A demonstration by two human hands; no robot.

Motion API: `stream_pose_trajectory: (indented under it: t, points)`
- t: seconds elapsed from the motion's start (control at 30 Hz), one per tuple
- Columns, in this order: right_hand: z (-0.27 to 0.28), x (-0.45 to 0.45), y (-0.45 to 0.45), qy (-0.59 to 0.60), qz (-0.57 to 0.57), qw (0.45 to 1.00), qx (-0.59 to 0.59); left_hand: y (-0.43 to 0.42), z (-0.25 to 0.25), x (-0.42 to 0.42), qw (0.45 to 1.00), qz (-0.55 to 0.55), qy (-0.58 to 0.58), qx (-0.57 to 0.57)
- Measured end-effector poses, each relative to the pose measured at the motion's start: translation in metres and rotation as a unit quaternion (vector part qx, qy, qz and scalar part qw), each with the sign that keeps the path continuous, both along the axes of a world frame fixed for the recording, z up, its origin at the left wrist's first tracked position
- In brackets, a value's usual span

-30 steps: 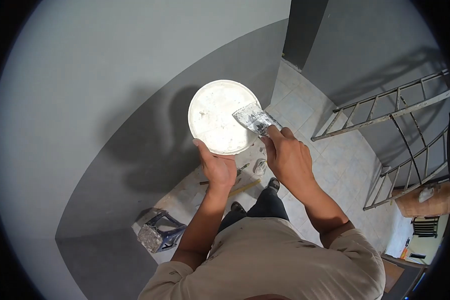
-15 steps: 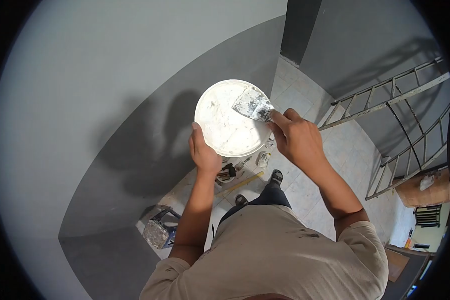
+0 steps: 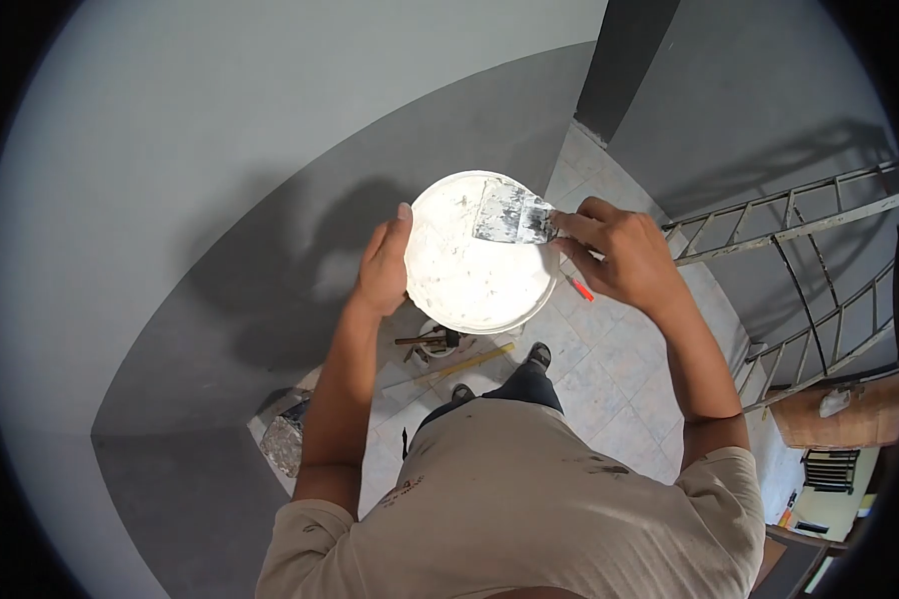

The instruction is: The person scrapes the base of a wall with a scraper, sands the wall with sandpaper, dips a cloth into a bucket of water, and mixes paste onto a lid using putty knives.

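Observation:
My left hand [image 3: 382, 262] grips the left rim of a round white lid [image 3: 469, 299], with the thumb along its edge and the other fingers hidden behind. White putty is smeared over the lid's face. In my right hand [image 3: 624, 250] is a putty knife [image 3: 514, 215], pinched near the lid's right edge. Its wide blade, streaked with white and dark residue, lies over the upper right part of the lid. Whether the blade presses on the putty I cannot tell.
A metal ladder [image 3: 799, 222] leans at the right. On the tiled floor are a red-handled tool [image 3: 579, 289], a container with tools [image 3: 438, 339], a yellow strip [image 3: 469, 361] and a stained step stool [image 3: 285, 444]. The two-tone grey wall [image 3: 260, 260] rises at the left.
The lid has shifted slightly right and down in view. My left hand is now higher on its rim. The putty knife has turned nearer to level, and the red-handled tool has come into view.

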State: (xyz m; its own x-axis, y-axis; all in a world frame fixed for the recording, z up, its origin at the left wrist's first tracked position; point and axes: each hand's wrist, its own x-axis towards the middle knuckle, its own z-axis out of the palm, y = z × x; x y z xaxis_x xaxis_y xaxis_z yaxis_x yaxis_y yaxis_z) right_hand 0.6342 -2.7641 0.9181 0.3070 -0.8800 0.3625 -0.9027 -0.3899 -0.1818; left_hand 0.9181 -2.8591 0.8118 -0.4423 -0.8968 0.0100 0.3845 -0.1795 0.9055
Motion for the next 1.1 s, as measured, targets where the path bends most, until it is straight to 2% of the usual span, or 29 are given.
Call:
stream_pose_trajectory:
  t: [0.07,0.27,0.4,0.47,0.57,0.77,0.87,0.97,1.1]
  points:
    - [0.002,-0.008,-0.003,0.011,0.015,1.0,0.009,-0.007,0.009,0.004,0.997,-0.019,-0.076,0.003]
    - [0.004,-0.027,-0.012,0.01,0.065,0.997,0.029,-0.013,0.019,-0.014,0.986,-0.021,-0.155,0.055]
    - [-0.003,-0.031,-0.022,0.008,0.091,0.995,0.032,-0.017,0.02,-0.016,0.991,-0.04,-0.121,0.046]
    - [-0.007,-0.033,-0.023,0.006,0.117,0.993,0.032,-0.016,0.027,-0.015,0.976,-0.041,-0.202,0.071]
    - [-0.008,-0.028,-0.026,0.022,0.133,0.991,0.027,-0.012,0.042,-0.014,0.972,-0.07,-0.22,0.047]
    - [-0.005,-0.035,-0.038,0.011,0.177,0.983,0.056,-0.027,0.046,-0.019,0.962,-0.134,-0.224,0.074]
    - [-0.01,-0.041,-0.046,0.002,0.207,0.977,0.048,-0.028,0.06,-0.02,0.951,-0.128,-0.276,0.062]
    - [-0.015,-0.04,-0.046,0.002,0.218,0.976,0.027,-0.027,0.062,-0.019,0.952,-0.129,-0.268,0.067]
    - [-0.016,-0.037,-0.042,-0.075,0.213,0.973,0.056,-0.024,0.064,-0.021,0.954,-0.109,-0.272,0.065]
